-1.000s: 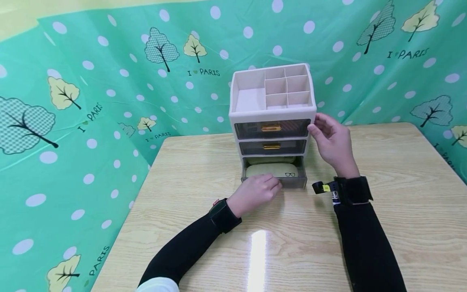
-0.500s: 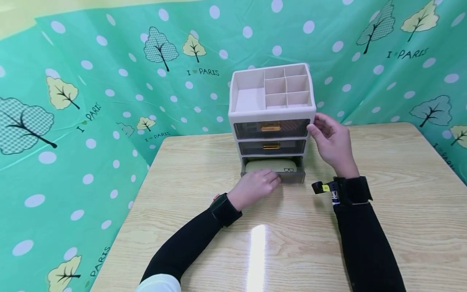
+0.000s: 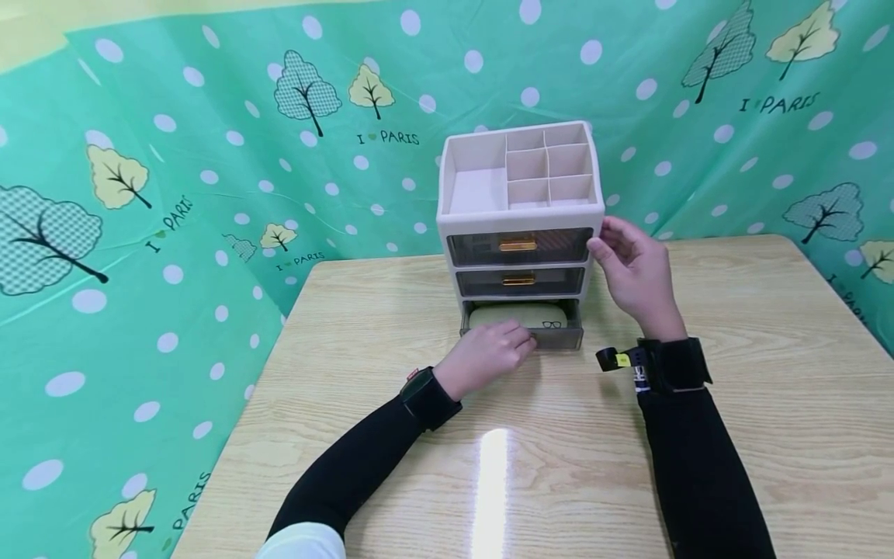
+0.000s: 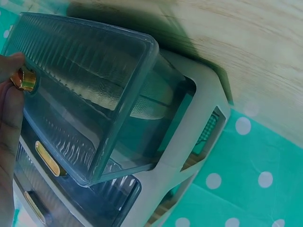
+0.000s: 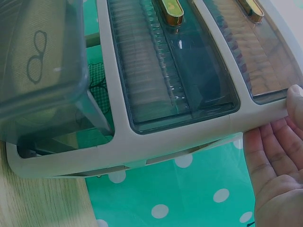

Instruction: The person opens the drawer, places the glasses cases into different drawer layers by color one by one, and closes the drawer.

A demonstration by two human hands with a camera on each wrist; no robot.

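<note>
A white desktop drawer organizer (image 3: 522,220) stands on the table with its bottom drawer (image 3: 564,339) pulled partly out. Inside that smoky clear drawer lies a pale green glasses case (image 3: 513,312) printed with a small pair of glasses. My left hand (image 3: 485,359) is at the drawer's front. In the left wrist view, its thumb and finger pinch the gold handle (image 4: 24,79). My right hand (image 3: 639,273) holds the organizer's right side near the top drawer, thumb at the front edge and fingers along the side wall.
Two upper drawers, the top one (image 3: 471,248) and the middle one (image 3: 482,282), are closed and have gold handles. Open compartments (image 3: 548,164) divide the organizer's top. A green patterned cloth (image 3: 391,194) hangs behind the wooden table (image 3: 391,334).
The bottom drawer has slid inward with my left hand on its handle, so less of its contents shows. It moves only slightly in the last half second. My right hand stays in place.
</note>
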